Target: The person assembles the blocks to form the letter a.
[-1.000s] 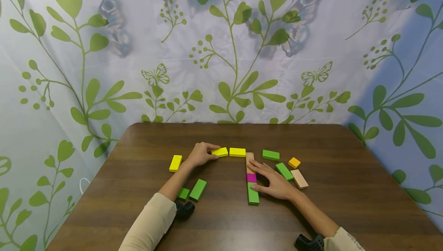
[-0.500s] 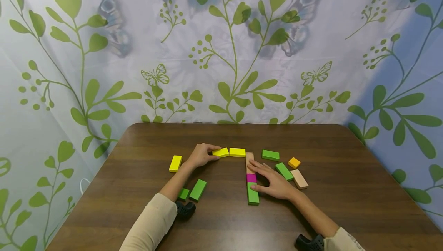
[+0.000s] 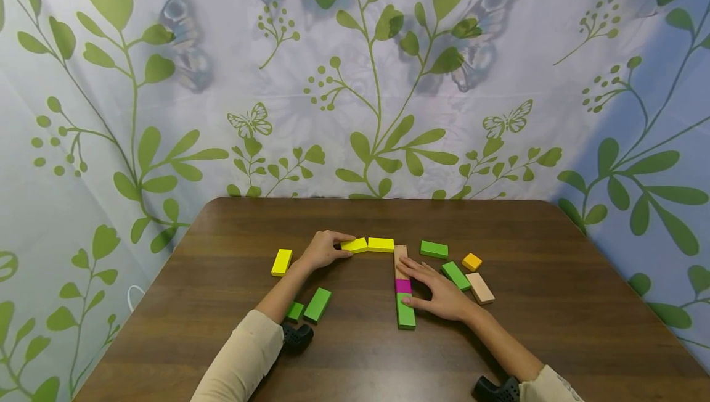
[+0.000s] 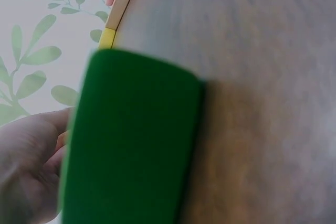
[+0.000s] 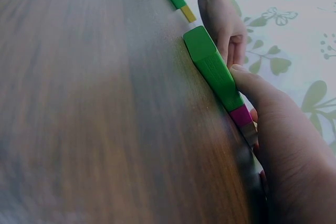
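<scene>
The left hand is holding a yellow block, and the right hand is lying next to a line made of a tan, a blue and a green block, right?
Almost. The middle block of that line is pink, not blue, as the head view shows. The left hand does hold a yellow block, and the right hand lies beside the line.
</scene>
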### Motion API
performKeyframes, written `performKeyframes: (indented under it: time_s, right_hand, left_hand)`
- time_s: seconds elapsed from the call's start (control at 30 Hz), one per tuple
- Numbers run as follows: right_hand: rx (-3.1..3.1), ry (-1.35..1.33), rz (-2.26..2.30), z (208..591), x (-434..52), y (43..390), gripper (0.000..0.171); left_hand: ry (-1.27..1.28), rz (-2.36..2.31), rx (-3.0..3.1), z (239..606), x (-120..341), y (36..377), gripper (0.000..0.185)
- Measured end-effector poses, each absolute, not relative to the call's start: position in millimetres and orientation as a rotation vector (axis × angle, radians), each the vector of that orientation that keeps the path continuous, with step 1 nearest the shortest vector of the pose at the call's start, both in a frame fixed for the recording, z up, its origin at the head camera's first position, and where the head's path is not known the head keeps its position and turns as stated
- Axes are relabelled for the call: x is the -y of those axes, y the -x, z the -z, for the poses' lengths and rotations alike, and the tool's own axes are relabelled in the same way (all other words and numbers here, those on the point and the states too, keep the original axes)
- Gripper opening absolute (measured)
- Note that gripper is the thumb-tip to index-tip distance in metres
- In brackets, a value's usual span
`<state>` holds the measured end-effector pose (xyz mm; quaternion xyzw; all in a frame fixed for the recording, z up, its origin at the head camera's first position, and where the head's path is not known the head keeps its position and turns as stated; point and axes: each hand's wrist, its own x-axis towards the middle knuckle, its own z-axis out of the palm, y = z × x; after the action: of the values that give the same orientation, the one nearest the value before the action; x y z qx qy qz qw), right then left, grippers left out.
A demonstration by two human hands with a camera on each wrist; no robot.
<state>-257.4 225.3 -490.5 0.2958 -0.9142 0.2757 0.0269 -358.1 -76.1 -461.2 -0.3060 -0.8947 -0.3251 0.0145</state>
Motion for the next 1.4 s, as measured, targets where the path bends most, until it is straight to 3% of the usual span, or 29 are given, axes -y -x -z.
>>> performKeyframes:
  time_s: [0.37,0.87,1.4]
  right_hand:
    - [2.817,-0.928,-0.852,490.0,-225.2,258.1,0.068]
    - [2.808,-0.938,-0.844,488.2,-224.2,256.3,0.068]
    - [2.793,-0.943,-0.823,489.4,-224.6,257.8,0.068]
  left_hand:
    - [0.923,1.127,2.799,454.0,86.0,353.1,0.048]
    - [0.857,1.145,2.794,427.4,149.8,325.5,0.048]
    - [0.767,0.955,2.863,448.4,212.8,318.9,0.060]
